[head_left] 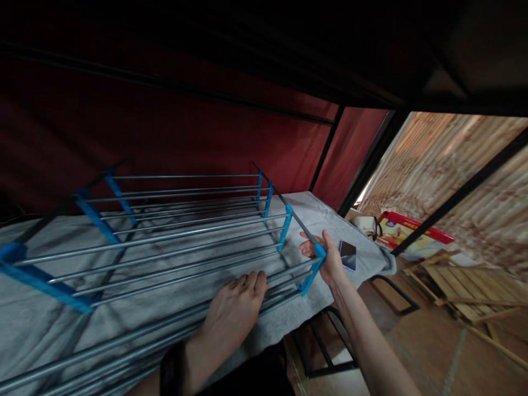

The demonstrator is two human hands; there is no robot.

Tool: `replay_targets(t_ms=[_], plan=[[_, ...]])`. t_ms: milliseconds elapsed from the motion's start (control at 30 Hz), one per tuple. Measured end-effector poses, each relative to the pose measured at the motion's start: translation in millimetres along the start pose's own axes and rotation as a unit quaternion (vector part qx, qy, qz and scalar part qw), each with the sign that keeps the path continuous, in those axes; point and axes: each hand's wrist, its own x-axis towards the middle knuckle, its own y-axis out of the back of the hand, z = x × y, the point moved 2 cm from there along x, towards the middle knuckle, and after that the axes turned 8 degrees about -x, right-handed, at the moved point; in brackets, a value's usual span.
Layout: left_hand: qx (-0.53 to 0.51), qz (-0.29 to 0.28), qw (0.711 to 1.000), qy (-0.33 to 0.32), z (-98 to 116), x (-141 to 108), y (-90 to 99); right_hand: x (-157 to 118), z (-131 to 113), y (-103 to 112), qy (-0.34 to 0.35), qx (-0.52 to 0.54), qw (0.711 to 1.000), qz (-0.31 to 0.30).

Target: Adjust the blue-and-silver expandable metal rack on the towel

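A rack of grey metal tubes (198,224) with blue plastic connectors (284,228) lies across a grey blanket (299,206). My left hand (241,302) is closed over a tube near the front right of the rack, knuckles up. At the front right corner, my right hand (330,264) rests against a blue connector, its palm behind it and thumb raised apart from the fingers. Its fingers reach under the dark side pole (299,223). The connector covers part of that palm. A dark watch-like band (171,368) is around my left wrist.
A phone (348,255) lies on the blanket beside my right forearm. Dark metal bars (330,148) frame this space, with a red wall (185,132) behind. At right are a red and yellow box (406,231), a folded wooden chair (470,289) and a patterned curtain (470,176).
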Motion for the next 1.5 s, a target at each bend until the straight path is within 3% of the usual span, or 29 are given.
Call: replay_targets(t_ms=[133, 267, 333, 533, 667, 833, 1000, 1133, 1233, 1500], plan=[[0.032, 0.066, 0.996, -0.059, -0.5, -16.9, 4.0, 0.9, 3.0, 8.5, 0.011, 0.024, 0.999, 0.018], [0.007, 0.091, 0.983, -0.159, -8.8, -62.2, -1.6, 3.3, 20.1, 22.9, 0.024, 0.011, 0.998, 0.052], [-0.002, 0.084, 0.984, -0.155, -21.3, -90.6, -12.1, 2.2, 39.0, 31.8, 0.015, -0.009, 0.996, 0.085], [0.020, 0.068, 0.996, -0.058, -70.8, -162.3, -38.4, -23.1, 123.9, 50.4, -0.045, -0.045, 0.981, 0.185], [0.007, 0.078, 0.996, -0.053, -70.5, -183.9, -40.8, -43.6, 166.5, 51.9, -0.036, -0.064, 0.979, 0.191], [-0.028, 0.018, 0.998, -0.054, -42.7, -174.9, -71.0, -51.0, 181.2, 57.7, 0.001, -0.118, 0.972, 0.203], [-0.074, -0.058, 0.989, 0.117, -40.3, -135.4, -102.2, -48.9, 178.8, 59.9, 0.035, -0.195, 0.964, 0.177], [-0.145, -0.142, 0.966, 0.157, -42.4, -106.0, -115.8, -48.5, 176.1, 56.4, 0.048, -0.233, 0.958, 0.160], [-0.169, -0.173, 0.956, 0.169, -43.3, -93.6, -120.7, -49.0, 175.3, 55.3, 0.057, -0.269, 0.949, 0.153], [-0.197, -0.148, 0.955, 0.163, -43.8, -89.3, -109.0, -50.2, 173.7, 55.9, 0.078, -0.263, 0.955, 0.111]])
